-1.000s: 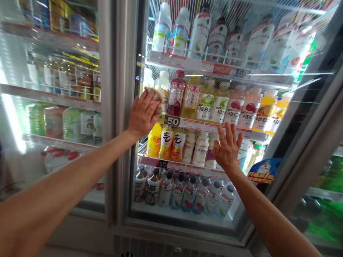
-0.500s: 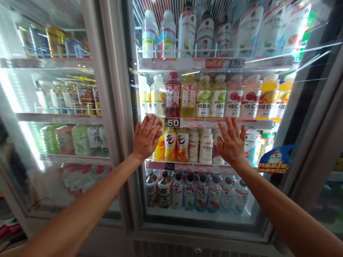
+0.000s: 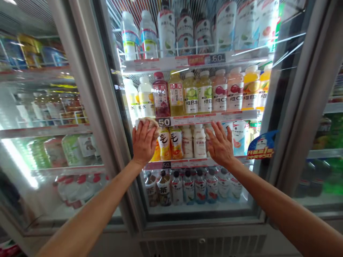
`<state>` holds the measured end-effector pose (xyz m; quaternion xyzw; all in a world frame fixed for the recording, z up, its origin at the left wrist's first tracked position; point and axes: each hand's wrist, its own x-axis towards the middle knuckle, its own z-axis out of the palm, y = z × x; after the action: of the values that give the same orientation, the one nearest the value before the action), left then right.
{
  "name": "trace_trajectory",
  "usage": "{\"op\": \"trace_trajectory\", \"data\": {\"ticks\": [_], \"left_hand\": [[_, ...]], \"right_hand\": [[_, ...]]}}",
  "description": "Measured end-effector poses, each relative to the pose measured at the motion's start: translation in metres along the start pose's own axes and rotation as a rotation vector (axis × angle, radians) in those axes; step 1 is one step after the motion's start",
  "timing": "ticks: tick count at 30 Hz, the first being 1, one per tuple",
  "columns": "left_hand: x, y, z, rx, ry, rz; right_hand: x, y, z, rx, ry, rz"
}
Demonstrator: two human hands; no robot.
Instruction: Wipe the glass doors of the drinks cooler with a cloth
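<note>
I face a drinks fridge with a glass door (image 3: 235, 167). My left hand (image 3: 143, 142) presses a crumpled pale cloth (image 3: 150, 123) flat against the glass near the door's left edge, level with the third shelf. My right hand (image 3: 220, 144) lies flat on the glass to the right, fingers spread, holding nothing. Behind the glass stand rows of bottles: yellow and orange juice bottles (image 3: 167, 142), white milk bottles (image 3: 193, 141) and dark tea bottles (image 3: 164, 184) on the bottom shelf.
A price strip reading 5.0 (image 3: 164, 122) runs under the second shelf. A blue and yellow sticker (image 3: 261, 146) sits on the door's right side. Another fridge door (image 3: 48, 142) stands to the left, a third fridge (image 3: 325, 153) to the right. A grey vent panel (image 3: 200, 244) lies below.
My left hand with the cloth has slid down the glass from the second shelf level to the third. My right hand stays flat on the glass. My view has shifted.
</note>
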<state>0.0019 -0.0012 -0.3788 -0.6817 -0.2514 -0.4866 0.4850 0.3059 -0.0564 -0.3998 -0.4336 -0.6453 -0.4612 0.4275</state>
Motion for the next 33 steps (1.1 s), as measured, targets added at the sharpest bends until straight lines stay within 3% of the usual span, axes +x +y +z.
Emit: {"op": "trace_trajectory", "data": {"ticks": [2, 5, 7, 9, 12, 14, 15, 18, 20, 22, 27, 29, 33], "left_hand": [[-0.006, 0.017, 0.003, -0.051, -0.037, 0.156], [-0.030, 0.049, 0.005, -0.172, -0.219, 0.677], [-0.035, 0.061, 0.006, -0.204, -0.277, 0.805], [-0.022, 0.062, 0.010, -0.193, -0.236, 0.679], [0.014, 0.060, 0.019, -0.139, -0.098, 0.297], [0.026, 0.068, 0.025, -0.127, -0.079, 0.214], [0.025, 0.076, 0.028, -0.138, -0.099, 0.271], [0.006, 0.106, 0.031, -0.207, -0.212, 0.675], [-0.004, 0.121, 0.032, -0.234, -0.259, 0.848], [0.004, 0.126, 0.034, -0.226, -0.250, 0.825], [0.063, 0.128, 0.048, -0.155, -0.097, 0.385], [0.066, 0.141, 0.053, -0.166, -0.082, 0.417], [0.031, 0.176, 0.057, -0.230, -0.165, 0.737]], "right_hand": [[-0.012, -0.003, -0.004, 0.010, -0.032, -0.009], [-0.029, -0.005, -0.012, 0.011, -0.069, -0.023], [-0.038, -0.002, -0.017, 0.008, -0.086, -0.037], [-0.045, 0.004, -0.023, 0.005, -0.096, -0.035], [-0.052, 0.015, -0.030, -0.009, -0.099, 0.003], [-0.058, 0.021, -0.032, -0.018, -0.093, 0.028], [-0.061, 0.022, -0.034, -0.020, -0.091, 0.036], [-0.072, 0.026, -0.037, -0.019, -0.103, 0.026], [-0.080, 0.029, -0.040, -0.027, -0.124, 0.012], [-0.086, 0.034, -0.044, -0.043, -0.138, 0.022], [-0.094, 0.053, -0.052, -0.074, -0.107, 0.105], [-0.096, 0.058, -0.054, -0.085, -0.096, 0.131], [-0.103, 0.064, -0.059, -0.106, -0.096, 0.123]]}}
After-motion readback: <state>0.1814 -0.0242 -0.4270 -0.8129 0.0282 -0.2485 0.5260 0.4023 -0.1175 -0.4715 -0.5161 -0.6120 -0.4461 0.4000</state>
